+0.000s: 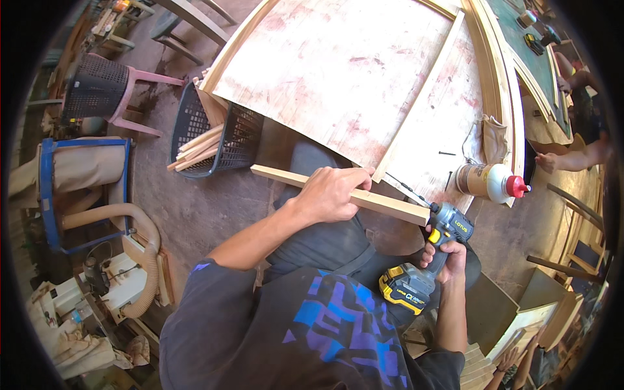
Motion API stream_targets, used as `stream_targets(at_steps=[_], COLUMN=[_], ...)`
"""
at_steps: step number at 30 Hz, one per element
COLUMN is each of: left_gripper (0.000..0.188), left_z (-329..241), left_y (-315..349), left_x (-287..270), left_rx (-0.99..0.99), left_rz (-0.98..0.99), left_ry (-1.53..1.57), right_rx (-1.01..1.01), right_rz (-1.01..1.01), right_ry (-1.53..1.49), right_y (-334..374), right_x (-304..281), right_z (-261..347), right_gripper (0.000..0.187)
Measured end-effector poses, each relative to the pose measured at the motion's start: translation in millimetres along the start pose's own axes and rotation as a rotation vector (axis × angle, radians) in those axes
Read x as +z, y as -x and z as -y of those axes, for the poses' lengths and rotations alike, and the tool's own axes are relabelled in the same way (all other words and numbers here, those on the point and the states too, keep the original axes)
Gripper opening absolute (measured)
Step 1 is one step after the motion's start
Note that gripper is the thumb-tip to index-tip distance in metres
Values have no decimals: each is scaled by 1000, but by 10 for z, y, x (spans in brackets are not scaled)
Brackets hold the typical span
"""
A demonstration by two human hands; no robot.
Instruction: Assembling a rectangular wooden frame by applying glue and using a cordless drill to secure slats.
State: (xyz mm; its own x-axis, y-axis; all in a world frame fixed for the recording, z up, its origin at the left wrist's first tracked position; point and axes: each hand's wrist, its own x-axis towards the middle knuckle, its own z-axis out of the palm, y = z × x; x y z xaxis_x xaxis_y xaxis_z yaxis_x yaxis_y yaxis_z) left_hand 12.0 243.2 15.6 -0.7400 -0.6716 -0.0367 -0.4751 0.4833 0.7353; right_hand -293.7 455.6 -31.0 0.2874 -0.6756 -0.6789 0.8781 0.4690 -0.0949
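Observation:
My left hand is closed around a wooden strip, which lies crosswise above my lap. In my right hand I grip a cordless drill with a yellow and black battery. A long bit points from it up and left, toward the near edge of a pale wooden board, past the strip's right end. On that board a long thin batten runs away from me. Two dark screws, one of them a screw lying flat, rest near a glue bottle with a red cap.
A dark plastic basket holding several wood sticks stands at the left. Beyond it is a pink-legged stool. A ribbed hose and a blue frame are farther left. Another person's hand reaches in at the right.

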Motion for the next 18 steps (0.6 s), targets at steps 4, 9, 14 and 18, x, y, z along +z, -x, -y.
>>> stream_targets(at_steps=[4,9,14,18], left_gripper=[38,28,28,25], left_z=[24,46,54,53], left_y=[28,29,9,-4], left_x=[80,91,58,56], left_rx=[-59,-86,-77,-65], left_rz=[14,50,65,67], left_ry=[126,154,163,175], right_rx=[13,45,57,68], right_rz=[-28,-58,-88,-73], right_ry=[-10,30,45,24], right_y=[-26,-46,-28,-25], right_x=[-25,-48,-40,-27], right_z=[-2,17,28,28], right_gripper=[62,52,51,49])
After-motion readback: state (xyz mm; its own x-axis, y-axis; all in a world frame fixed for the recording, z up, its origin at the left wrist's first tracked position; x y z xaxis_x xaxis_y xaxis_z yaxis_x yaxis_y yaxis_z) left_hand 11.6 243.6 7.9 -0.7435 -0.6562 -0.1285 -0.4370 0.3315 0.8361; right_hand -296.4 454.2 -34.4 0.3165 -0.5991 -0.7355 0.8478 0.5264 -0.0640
